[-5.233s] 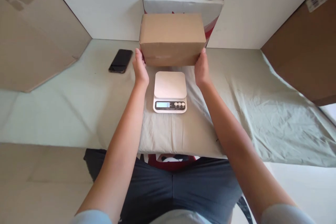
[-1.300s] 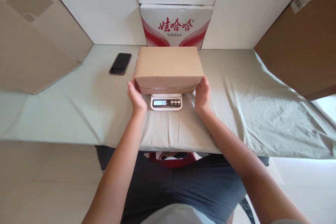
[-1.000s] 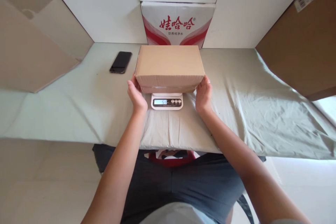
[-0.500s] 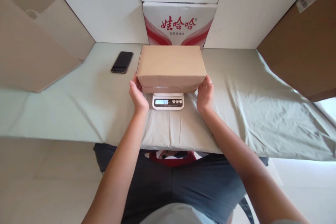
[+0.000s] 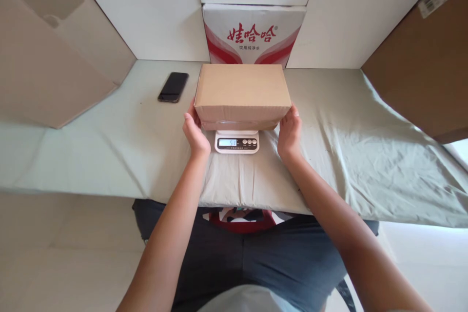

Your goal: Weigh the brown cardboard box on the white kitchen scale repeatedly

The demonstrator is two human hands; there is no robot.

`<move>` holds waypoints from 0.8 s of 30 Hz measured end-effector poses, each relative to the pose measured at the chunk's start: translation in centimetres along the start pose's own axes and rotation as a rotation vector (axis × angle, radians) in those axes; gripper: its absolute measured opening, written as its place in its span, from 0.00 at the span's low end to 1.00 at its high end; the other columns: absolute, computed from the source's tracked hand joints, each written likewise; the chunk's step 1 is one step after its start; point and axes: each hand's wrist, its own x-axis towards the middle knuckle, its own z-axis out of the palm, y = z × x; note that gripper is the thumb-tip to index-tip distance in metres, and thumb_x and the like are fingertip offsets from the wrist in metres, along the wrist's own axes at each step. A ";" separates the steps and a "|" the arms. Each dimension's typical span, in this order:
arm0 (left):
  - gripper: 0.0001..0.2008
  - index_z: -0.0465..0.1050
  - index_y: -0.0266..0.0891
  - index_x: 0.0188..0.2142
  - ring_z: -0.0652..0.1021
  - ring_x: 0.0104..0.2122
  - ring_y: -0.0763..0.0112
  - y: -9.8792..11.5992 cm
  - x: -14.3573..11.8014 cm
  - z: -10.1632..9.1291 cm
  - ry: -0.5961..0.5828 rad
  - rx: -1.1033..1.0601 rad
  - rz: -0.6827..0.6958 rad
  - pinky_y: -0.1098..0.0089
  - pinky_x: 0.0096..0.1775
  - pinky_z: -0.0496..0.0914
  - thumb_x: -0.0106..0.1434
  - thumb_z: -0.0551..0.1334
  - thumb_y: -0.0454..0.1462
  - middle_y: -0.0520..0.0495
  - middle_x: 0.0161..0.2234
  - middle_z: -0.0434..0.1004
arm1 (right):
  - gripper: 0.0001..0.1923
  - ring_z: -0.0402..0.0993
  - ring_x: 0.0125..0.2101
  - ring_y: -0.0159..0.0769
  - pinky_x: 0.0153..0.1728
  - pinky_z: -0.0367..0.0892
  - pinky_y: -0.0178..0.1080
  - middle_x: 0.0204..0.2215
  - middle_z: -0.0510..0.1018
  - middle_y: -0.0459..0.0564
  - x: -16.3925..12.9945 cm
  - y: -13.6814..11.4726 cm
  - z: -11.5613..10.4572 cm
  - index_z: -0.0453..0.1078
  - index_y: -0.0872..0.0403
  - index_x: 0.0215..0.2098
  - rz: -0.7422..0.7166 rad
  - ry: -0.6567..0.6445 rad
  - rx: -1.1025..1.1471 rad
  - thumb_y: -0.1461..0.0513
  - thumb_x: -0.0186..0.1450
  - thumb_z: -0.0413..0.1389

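A plain brown cardboard box (image 5: 243, 85) sits on a white digital kitchen scale (image 5: 237, 150), with its long side towards me. The box covers the scale's platform; only the front panel, with a lit display and buttons, sticks out. My left hand (image 5: 196, 129) is against the box's left end, its thumb at the front corner and its other fingers partly hidden behind the box. At the right end, my right hand (image 5: 290, 129) presses its fingers to the lower side. Both hands hold the box between them.
A black smartphone (image 5: 173, 87) lies left of the box on the pale green cloth (image 5: 109, 156). Behind stands a white and red carton (image 5: 252, 34) among white panels. Large cardboard boxes flank the table at left (image 5: 66, 68) and right (image 5: 420, 68).
The whole view has shifted slightly, so everything appears a little further right. Box, scale and both hands keep the same places relative to each other.
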 end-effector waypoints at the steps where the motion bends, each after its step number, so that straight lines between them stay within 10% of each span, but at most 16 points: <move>1: 0.41 0.77 0.38 0.56 0.75 0.66 0.52 0.0 0.0 0.0 -0.004 0.003 0.005 0.57 0.64 0.70 0.64 0.51 0.68 0.35 0.59 0.81 | 0.30 0.55 0.76 0.46 0.79 0.42 0.60 0.71 0.68 0.44 0.0 -0.1 0.0 0.69 0.40 0.59 0.004 -0.002 0.002 0.38 0.65 0.49; 24: 0.39 0.78 0.42 0.57 0.71 0.69 0.57 0.7 -0.7 0.3 -0.126 0.005 0.064 0.63 0.69 0.64 0.67 0.50 0.67 0.40 0.61 0.80 | 0.32 0.58 0.75 0.47 0.77 0.51 0.58 0.70 0.71 0.43 -0.7 -0.4 0.3 0.68 0.39 0.64 -0.053 -0.109 -0.016 0.37 0.68 0.47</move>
